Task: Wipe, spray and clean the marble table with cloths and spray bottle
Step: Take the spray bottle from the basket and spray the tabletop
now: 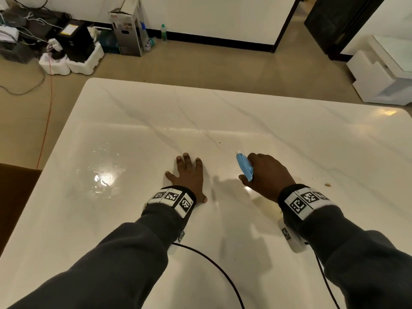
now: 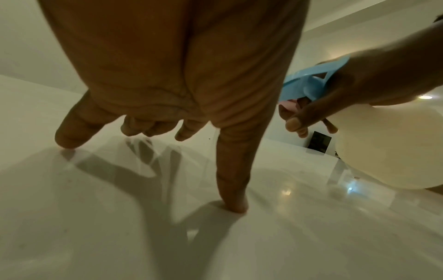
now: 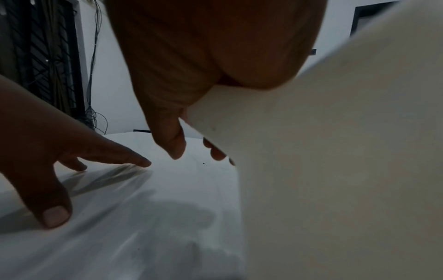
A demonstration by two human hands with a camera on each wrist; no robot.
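Marble table [image 1: 223, 112], right-hand [image 1: 266, 175] spray bottle [image 1: 244, 166].

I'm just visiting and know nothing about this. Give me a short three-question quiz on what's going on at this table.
1. True or false: the left hand holds a cloth.
2. Which hand has its grip on the spray bottle? A) left B) right
3. Fill in: the wet patch on the marble table lies to the ____ of the left hand.

Key: 1 false, it rests flat and bare; 2 B, the right hand; 3 left.
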